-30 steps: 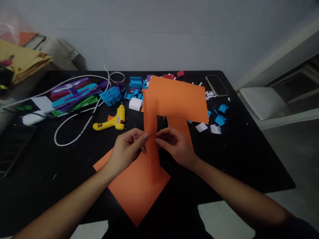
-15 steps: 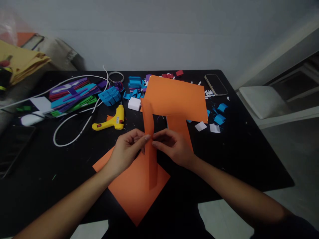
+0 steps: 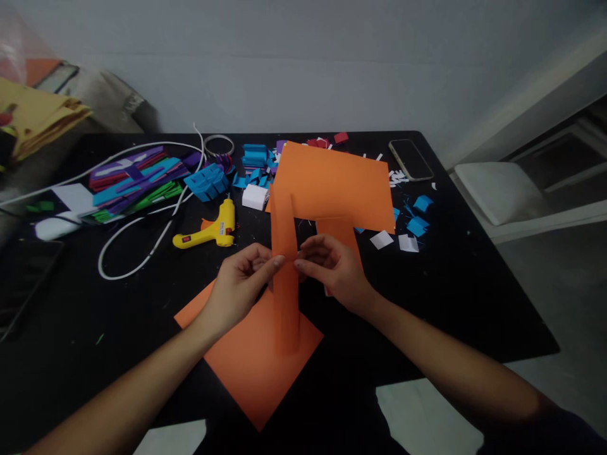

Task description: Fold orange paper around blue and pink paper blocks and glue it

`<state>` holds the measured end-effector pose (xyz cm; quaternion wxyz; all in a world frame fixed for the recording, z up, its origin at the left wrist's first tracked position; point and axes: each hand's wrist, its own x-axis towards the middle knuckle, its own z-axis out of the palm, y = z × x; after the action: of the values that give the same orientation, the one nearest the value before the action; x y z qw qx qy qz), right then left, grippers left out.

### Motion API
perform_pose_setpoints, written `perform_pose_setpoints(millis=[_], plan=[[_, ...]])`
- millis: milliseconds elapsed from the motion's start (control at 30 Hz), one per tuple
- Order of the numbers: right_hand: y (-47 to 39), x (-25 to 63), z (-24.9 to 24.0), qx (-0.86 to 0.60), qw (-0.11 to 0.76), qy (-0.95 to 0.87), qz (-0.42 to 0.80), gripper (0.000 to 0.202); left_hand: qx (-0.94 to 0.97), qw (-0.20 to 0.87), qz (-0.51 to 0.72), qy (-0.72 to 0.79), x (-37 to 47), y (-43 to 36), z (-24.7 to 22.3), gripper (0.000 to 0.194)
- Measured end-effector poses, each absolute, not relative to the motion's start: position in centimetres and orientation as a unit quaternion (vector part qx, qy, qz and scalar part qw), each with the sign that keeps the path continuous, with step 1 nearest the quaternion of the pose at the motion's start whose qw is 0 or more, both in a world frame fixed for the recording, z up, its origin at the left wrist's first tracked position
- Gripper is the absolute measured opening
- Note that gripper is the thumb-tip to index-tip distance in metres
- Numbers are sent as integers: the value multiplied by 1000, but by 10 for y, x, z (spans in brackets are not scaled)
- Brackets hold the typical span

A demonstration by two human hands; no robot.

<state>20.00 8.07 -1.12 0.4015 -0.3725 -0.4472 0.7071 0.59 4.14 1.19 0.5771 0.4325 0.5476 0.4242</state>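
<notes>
A long, narrow folded strip of orange paper [image 3: 286,316] is held up between my hands, running away from me. My left hand [image 3: 241,278] pinches its left edge at mid-length, thumb on top. On the opposite edge, my right hand [image 3: 334,272] has thumb and fingertips closed on the paper. Beneath the strip, a square orange sheet [image 3: 251,373] lies turned cornerwise on the table. Behind my right hand is another orange paper piece [image 3: 344,230], partly hidden. A larger orange sheet [image 3: 336,183] rests farther back over paper scraps.
A yellow glue gun [image 3: 208,230] lies left of the strip, beside a looped white cable [image 3: 107,253]. Bundled coloured paper strips [image 3: 137,177] and blue folded pieces [image 3: 207,182] are at the back left. A phone [image 3: 410,159] sits back right, with small paper squares [image 3: 408,243] nearby.
The strip has turned, so more of its flat face shows and it looks wider. My right hand has shifted slightly right with the edge.
</notes>
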Motion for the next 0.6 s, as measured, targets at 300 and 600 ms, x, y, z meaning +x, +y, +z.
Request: perform_pose_setpoints(millis=[300,600], plan=[[81,199,-12,-358,388,-460,714,28,478,549,472,498,7,42,5,18],[81,201,-11,-361,399,-464,704,15,468,565,440,517,4,42,13,12]])
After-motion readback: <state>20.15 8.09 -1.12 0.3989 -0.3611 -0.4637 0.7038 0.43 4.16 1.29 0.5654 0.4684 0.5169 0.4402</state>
